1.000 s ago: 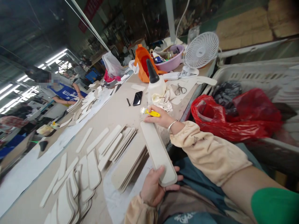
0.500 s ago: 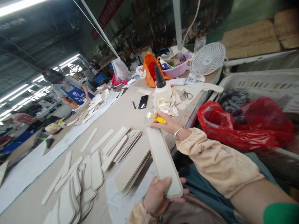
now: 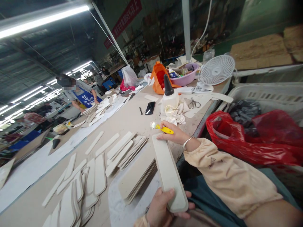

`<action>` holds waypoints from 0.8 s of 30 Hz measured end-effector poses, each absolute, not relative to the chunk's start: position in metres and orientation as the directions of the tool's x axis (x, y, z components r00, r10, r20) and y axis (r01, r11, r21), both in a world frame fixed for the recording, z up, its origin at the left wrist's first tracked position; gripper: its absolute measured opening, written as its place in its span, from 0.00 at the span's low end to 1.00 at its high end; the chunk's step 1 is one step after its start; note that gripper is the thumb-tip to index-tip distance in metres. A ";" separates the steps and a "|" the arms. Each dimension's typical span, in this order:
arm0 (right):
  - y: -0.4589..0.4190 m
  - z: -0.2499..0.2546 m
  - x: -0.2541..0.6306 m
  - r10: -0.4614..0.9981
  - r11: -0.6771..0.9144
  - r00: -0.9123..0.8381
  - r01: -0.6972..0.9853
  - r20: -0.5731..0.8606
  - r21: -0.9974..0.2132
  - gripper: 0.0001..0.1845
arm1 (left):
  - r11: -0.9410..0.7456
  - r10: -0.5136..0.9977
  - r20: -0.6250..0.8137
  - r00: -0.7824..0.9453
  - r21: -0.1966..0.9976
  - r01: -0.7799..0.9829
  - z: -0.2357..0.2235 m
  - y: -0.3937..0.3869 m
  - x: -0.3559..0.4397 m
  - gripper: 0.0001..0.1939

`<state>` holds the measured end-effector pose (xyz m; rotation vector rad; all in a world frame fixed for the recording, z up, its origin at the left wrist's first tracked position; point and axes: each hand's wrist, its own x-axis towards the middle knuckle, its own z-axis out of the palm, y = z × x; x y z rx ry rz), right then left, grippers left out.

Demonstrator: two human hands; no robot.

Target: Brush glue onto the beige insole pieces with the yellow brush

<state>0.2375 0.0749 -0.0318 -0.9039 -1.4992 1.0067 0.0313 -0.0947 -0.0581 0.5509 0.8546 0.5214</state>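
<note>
My left hand grips the near end of a long, pale strip with rounded ends, thumb on top and fingers underneath. The strip slants away from me over the table edge. At its far end, my right hand is closed around a small yellow-handled brush, whose head is covered in white paste. Fingers of that hand also touch the strip's far end. Left of the held strip lies a neat stack of similar wide strips. Just beyond the brush stands a white bottle with a black nozzle, with crumpled, paste-stained material around its base.
Loose strips and narrower ones spread over the table's left side. Farther back are a phone, scissors, an orange bag and a white fan. A red plastic bag fills a crate at right. A co-worker stands across the table.
The whole view has shifted, so everything appears slightly lower and farther right. Both hands keep their hold on the strip and brush, with little visible movement between them.
</note>
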 end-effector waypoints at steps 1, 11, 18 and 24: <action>0.075 -0.033 0.237 0.929 0.354 -0.132 0.034 0.347 -0.935 0.20 | 0.736 0.636 -0.546 0.546 0.642 -0.215 -0.058 -0.095 0.031 0.22; 0.075 -0.037 0.236 0.932 0.359 -0.078 0.077 0.354 -0.930 0.21 | 0.751 0.622 -0.578 0.528 0.630 -0.196 -0.052 -0.096 0.028 0.16; 0.072 -0.035 0.237 0.932 0.358 -0.088 0.073 0.352 -0.931 0.20 | 0.753 0.624 -0.601 0.499 0.632 -0.181 -0.051 -0.098 0.029 0.16; 0.068 -0.033 0.239 0.928 0.371 -0.075 0.086 0.365 -0.925 0.20 | 0.737 0.640 -0.602 0.477 0.656 -0.161 -0.055 -0.101 0.030 0.18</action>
